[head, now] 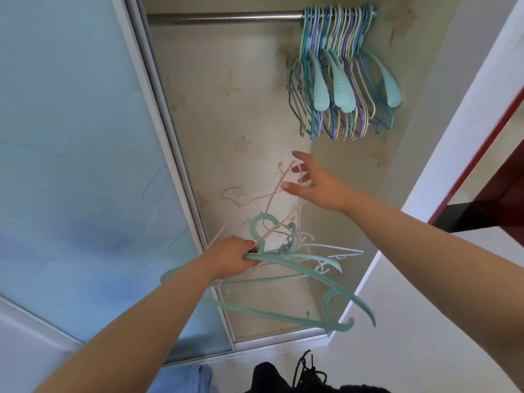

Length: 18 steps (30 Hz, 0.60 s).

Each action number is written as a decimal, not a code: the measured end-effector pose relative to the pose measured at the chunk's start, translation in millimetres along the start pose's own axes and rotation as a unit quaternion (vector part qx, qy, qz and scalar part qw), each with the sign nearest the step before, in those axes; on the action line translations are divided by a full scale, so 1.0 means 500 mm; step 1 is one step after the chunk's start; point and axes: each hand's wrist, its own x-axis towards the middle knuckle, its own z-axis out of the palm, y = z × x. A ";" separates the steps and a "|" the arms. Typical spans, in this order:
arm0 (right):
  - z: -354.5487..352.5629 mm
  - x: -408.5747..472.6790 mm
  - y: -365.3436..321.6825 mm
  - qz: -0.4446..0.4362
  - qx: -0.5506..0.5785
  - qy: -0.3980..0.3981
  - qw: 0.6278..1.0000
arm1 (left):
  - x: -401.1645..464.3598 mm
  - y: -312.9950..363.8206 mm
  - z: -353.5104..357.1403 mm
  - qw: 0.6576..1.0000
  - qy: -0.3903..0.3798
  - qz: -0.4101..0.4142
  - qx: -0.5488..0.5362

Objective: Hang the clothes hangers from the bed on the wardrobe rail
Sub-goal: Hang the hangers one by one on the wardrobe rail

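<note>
Teal hangers [283,265] bunching in left hand [231,258], fingers curling round them; right hand [313,182] reaching, fingers spread, touching pink hanger [255,199]; steel rail [224,17] overhead.

Left hand [231,255] grips a bundle of hangers [295,268], which fans out to the right of the grip and below it. Up and right of that grip, the right hand [314,182] spreads among thin hangers [255,199] rising from the bundle. Far above both, the rail [224,17] runs across, with hung hangers [340,75] bunched at its right end. A sliding door [76,165] stands left of the grip.
</note>
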 end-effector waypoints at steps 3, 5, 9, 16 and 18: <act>0.009 0.038 -0.042 0.008 -0.065 -0.026 0.998 | -0.003 -0.003 0.002 0.998 -0.001 0.016 0.054; 0.002 0.057 -0.042 0.056 -0.089 -0.046 0.993 | -0.008 -0.009 0.005 0.996 0.011 0.024 0.082; -0.011 0.069 -0.009 0.198 0.007 -0.021 0.980 | -0.026 -0.024 0.018 0.996 0.025 0.029 0.076; -0.020 0.063 0.062 0.237 0.059 0.103 0.964 | -0.020 -0.048 0.048 0.994 0.022 0.041 0.103; -0.011 0.057 0.064 0.233 0.070 0.118 0.963 | -0.014 -0.053 0.057 0.995 0.014 0.038 0.091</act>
